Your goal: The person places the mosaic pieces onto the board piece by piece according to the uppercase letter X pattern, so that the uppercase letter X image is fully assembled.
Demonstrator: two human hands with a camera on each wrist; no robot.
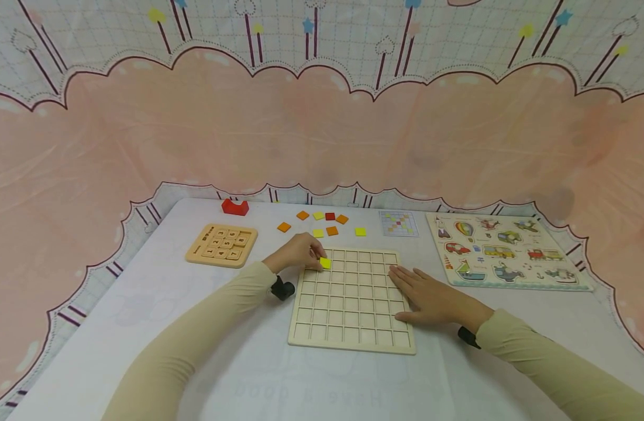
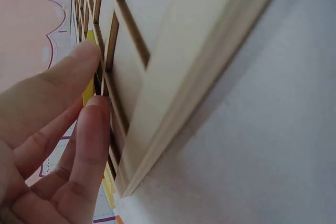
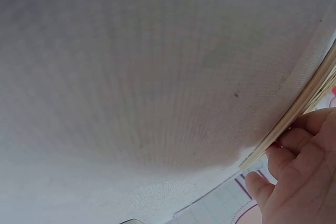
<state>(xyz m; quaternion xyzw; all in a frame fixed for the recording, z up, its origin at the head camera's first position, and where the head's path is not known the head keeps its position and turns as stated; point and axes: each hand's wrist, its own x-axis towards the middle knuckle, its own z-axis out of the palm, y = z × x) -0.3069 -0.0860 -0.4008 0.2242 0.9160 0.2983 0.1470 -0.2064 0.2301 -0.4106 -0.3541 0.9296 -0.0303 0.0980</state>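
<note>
A square wooden grid board lies on the white-covered table. My left hand is over its far left corner and pinches a yellow square tile between thumb and fingers. In the left wrist view the yellow tile stands close against the grid, partly hidden by the fingers. My right hand rests along the board's right edge with its fingers extended. The right wrist view shows that hand touching the board's side.
Behind the board lie several loose tiles: orange, yellow and red. A printed pattern card is beside them. Left are a wooden number puzzle and a red block; right, a picture puzzle board.
</note>
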